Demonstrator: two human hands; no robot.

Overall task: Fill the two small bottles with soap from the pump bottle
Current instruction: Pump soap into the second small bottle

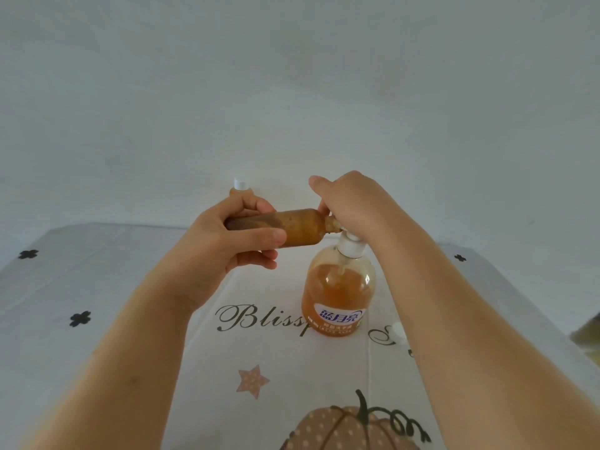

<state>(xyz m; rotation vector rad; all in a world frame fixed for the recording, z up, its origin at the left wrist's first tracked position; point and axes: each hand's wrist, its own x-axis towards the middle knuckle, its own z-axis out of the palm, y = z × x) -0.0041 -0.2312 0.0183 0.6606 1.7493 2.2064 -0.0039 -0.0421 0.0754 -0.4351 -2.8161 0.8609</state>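
My left hand [227,245] grips a small bottle [302,227] full of amber soap, held on its side with its open neck against the pump spout. My right hand [354,203] lies on top of the pump head, fingers curled over it and hiding the spout. The pump bottle [337,293], clear with amber soap and a blue-and-white label, stands upright on the table. A second small bottle [241,188] with a white cap stands behind my left hand, mostly hidden. A white cap [398,332] lies on the cloth beside my right forearm.
The table carries a white cloth [130,287] printed with black flowers, script lettering, a star and a pumpkin. A blurred brownish object [589,332] shows at the right edge. A plain white wall rises behind the table.
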